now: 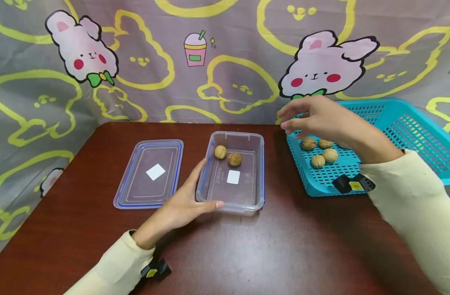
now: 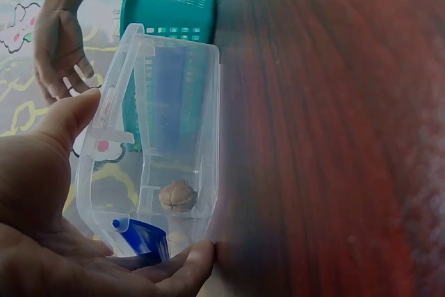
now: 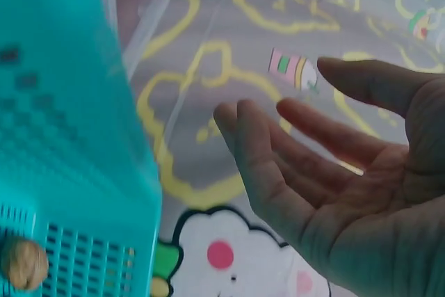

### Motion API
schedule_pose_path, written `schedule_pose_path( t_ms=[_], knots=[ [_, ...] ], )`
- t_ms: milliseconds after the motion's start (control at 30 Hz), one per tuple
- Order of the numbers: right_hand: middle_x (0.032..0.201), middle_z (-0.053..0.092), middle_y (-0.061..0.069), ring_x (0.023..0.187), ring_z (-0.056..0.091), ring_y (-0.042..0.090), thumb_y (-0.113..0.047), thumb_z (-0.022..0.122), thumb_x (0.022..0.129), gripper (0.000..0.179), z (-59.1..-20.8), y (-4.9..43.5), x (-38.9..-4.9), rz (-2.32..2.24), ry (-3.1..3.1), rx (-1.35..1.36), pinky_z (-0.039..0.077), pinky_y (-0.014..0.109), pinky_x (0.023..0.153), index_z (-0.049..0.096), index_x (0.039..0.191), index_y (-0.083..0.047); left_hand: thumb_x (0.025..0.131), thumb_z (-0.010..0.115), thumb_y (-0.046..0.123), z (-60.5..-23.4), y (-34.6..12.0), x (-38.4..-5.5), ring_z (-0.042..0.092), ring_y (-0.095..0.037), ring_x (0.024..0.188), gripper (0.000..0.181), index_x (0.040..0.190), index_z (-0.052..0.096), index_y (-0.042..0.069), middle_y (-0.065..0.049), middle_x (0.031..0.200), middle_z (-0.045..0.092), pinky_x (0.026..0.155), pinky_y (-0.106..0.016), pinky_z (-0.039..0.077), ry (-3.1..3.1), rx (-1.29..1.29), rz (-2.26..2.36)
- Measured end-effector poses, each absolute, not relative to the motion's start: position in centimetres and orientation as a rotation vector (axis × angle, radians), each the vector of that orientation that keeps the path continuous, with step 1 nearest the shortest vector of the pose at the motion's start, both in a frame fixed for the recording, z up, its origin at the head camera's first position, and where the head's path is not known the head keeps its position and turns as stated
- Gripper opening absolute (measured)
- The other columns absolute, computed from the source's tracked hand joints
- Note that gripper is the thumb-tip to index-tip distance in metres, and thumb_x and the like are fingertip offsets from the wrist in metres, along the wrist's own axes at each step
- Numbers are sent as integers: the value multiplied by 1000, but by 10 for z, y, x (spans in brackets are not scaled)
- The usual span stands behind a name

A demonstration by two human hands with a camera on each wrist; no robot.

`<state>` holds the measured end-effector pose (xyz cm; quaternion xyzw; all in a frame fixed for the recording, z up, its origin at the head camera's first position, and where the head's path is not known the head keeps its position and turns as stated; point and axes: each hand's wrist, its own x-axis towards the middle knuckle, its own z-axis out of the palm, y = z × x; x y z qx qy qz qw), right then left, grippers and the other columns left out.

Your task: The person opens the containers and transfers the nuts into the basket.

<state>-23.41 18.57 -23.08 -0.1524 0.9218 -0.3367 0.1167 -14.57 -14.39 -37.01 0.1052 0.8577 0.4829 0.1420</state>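
Note:
My left hand holds a clear plastic food container by its left near corner, the thumb at the near rim and the fingers along the left side. Two walnuts lie inside toward its far end; the left wrist view shows one walnut through the wall. Above the left edge of a turquoise basket hovers my right hand, its fingers loosely bent around nothing, as the right wrist view confirms. Several walnuts sit in the basket, some partly hidden behind the right hand and forearm.
Left of the container, a clear lid with a blue seal lies flat on the brown table. A patterned curtain hangs behind the table's far edge. The basket takes up the far right side.

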Motion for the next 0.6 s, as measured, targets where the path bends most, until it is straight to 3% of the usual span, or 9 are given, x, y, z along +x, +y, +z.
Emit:
schedule_pose_path(
  t_ms=[100, 133, 333, 367, 600],
  knots=[
    [130, 69, 12, 95, 75, 25, -26, 66, 104, 35, -233, 174, -228, -1003, 2713, -435, 62, 42, 88, 65, 135, -12, 88, 85, 36, -370, -144, -145, 32, -38, 155, 118, 170, 1, 27, -15, 174, 22, 125, -63, 26, 2470, 314, 1411],
    [130, 68, 12, 96, 74, 24, -27, 66, 104, 35, -233, 171, -226, -1016, 2706, -421, 63, 41, 82, 64, 136, -13, 88, 85, 36, -370, -145, -145, 33, -39, 154, 118, 170, 1, 27, -15, 173, 23, 125, -63, 26, 2470, 316, 1411],
    [134, 64, 15, 102, 73, 26, -24, 66, 103, 38, -243, 151, -218, -1150, 2659, -411, 64, 35, 79, 62, 138, -9, 88, 85, 37, -370, -145, -145, 31, -40, 155, 118, 170, 0, 29, -16, 173, 23, 125, -64, 25, 2471, 310, 1403],
    [134, 64, 15, 103, 72, 26, -23, 67, 102, 39, -246, 148, -217, -1170, 2657, -420, 64, 36, 85, 62, 138, -7, 88, 85, 37, -370, -145, -145, 30, -39, 156, 118, 170, 0, 30, -16, 173, 22, 125, -64, 25, 2469, 307, 1401],
    [134, 66, 16, 111, 68, 33, -18, 67, 100, 40, -263, 129, -214, -1238, 2639, -408, 64, 39, 87, 62, 138, -5, 88, 85, 37, -371, -145, -146, 30, -40, 155, 118, 170, 0, 29, -16, 174, 22, 125, -64, 25, 2474, 313, 1399]
  ],
)
